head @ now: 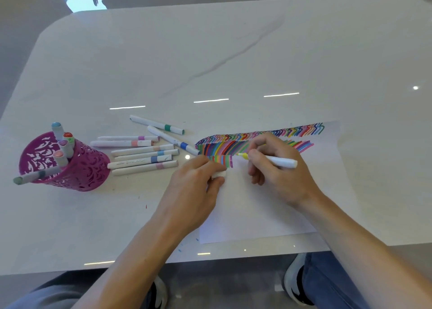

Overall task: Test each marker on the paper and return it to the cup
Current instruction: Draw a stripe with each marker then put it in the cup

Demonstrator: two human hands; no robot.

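My right hand [278, 168] grips a white marker [280, 161] with a yellow tip, and the tip sits on the white paper [257, 210] just right of the lowest row of coloured strokes [222, 161]. My left hand [196, 182] rests on the paper's left edge and pinches a white cap [219, 174]. A magenta cut-out cup [77, 168] stands at the left and holds several markers. Several capped white markers [142, 154] lie on the table between the cup and the paper.
The white glossy table [210, 63] stretches far beyond the paper. Its front edge runs just below the sheet. A marker [30, 177] sticks out sideways from the cup toward the left. My knees and shoes show under the table.
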